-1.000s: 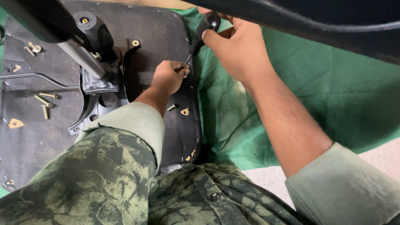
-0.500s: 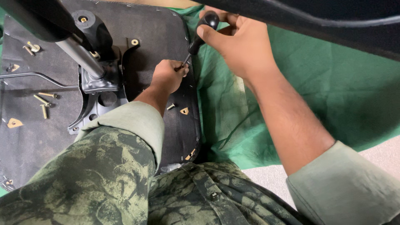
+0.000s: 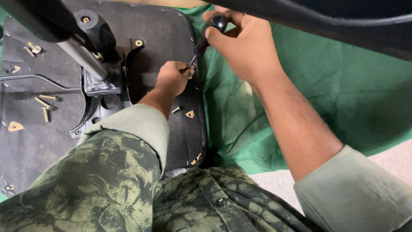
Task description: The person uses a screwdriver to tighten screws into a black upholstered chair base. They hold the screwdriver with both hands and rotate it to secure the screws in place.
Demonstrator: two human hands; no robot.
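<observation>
Tip of the screwdriver (image 3: 205,38) hidden inside the left hand (image 3: 173,78); whatever sits under that tip impossible to make out. Top edge crossed by a dark curved bar (image 3: 326,21), cutting off the fingertips of the right hand (image 3: 244,47). Lower half filled by camouflage sleeves, covering the near edge of the seat underside (image 3: 163,30).

Screwdriver near the right edge of the black seat underside, about halfway along that edge. Long axis tilted: round black handle up and to the right, thin metal shaft slanting down and to the left into the left fist. Right grip clamped around the handle, thumb on its near side. Left grip closed in a loose fist pinching the shaft's lower end, knuckles resting on the fabric.

Metal bracket (image 3: 101,92) with grey gas cylinder (image 3: 81,56) bolted at the middle of the seat underside. Loose brass bolts (image 3: 45,105) toward the left edge, more near the far left corner. One short bolt (image 3: 176,110) just below the left wrist. Green cloth (image 3: 343,99) spread on the floor beside the right edge.
</observation>
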